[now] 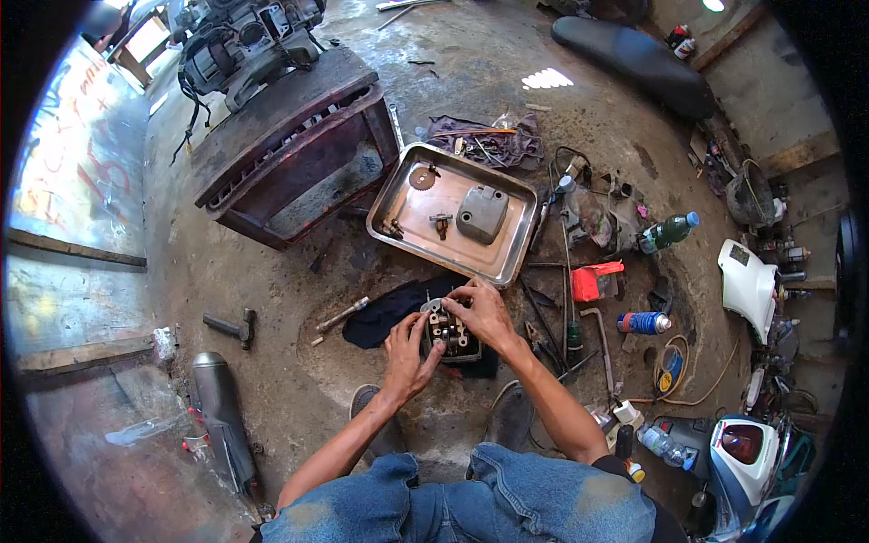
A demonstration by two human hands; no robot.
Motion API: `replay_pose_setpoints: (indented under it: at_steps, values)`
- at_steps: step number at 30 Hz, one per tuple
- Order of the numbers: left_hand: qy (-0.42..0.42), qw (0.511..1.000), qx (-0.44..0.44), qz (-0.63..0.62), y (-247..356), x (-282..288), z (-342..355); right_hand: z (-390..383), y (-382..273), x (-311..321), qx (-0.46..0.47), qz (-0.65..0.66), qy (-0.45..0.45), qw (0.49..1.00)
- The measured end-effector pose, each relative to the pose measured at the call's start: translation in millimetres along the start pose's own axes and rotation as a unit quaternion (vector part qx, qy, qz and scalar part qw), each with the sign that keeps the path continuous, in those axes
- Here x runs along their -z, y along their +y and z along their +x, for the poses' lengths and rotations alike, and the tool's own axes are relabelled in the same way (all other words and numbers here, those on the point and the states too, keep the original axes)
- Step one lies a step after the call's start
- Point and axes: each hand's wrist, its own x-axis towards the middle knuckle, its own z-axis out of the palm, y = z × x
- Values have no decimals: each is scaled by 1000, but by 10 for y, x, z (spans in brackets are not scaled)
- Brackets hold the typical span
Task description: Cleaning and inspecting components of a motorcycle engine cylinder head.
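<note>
A metal engine cylinder head (450,339) rests on a dark navy cloth (376,321) between my feet. My left hand (407,357) grips its left side, fingers curled and thumb at the lower part. My right hand (484,317) has its fingers bent together over its upper edge; anything between the fingertips is too small to make out. Just above lies a steel tray (389,226) holding a grey cover (482,214), a toothed disc (423,179) and several small metal parts. A long metal tool (342,314) lies left of the cloth.
A hammer (233,330) and silencer (217,416) lie left, below a wooden stand (272,213) bearing an engine (244,50). Right are a red box (597,281), spray can (644,322), bottle (668,232), assorted tools, white panel (744,285) and motorcycle seat (634,63).
</note>
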Motion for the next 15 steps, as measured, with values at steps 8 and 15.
replay_pose_setpoints:
  at_steps: [8, 15]
  values:
    - [-20, 1000, -1, 16, -46, 80, 73, -12, -21, -26, -13, 25, -10, 1000]
    - [-15, 1000, 6, 9, -4, 69, 83, -34, -30, -17, -5, 19, 2, 1000]
